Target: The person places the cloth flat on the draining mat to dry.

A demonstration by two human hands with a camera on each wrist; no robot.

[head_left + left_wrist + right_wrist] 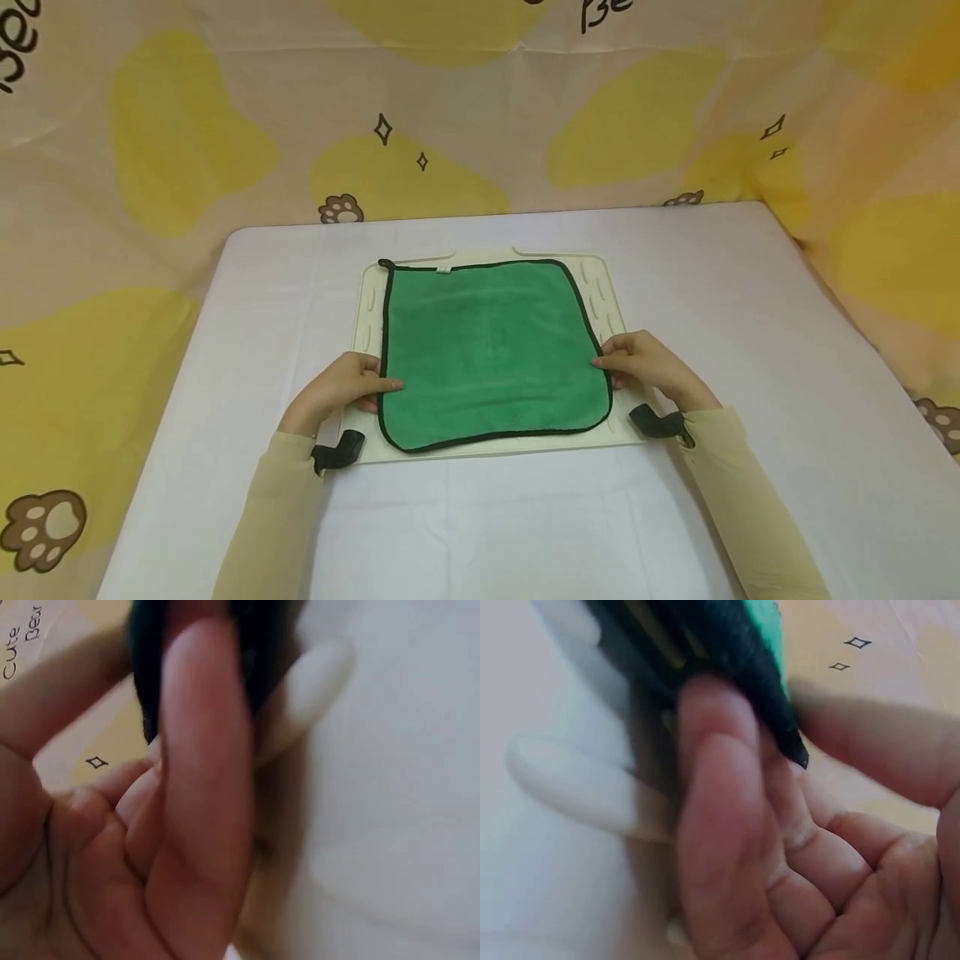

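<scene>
A green cloth with a black border is spread nearly flat over a cream plastic board, a small loop at its far left corner. My left hand pinches the cloth's left edge, thumb on top and fingers beneath. At the right edge my right hand pinches it the same way. In the left wrist view the dark border lies between thumb and fingers. The right wrist view shows the black border caught likewise, fingers under it. Most of the board's middle is hidden by the cloth.
The board lies on a table covered in white. Behind and beside it hangs a patterned curtain with yellow patches and paw prints. A black wrist mount sits by the left sleeve, another black mount by the right.
</scene>
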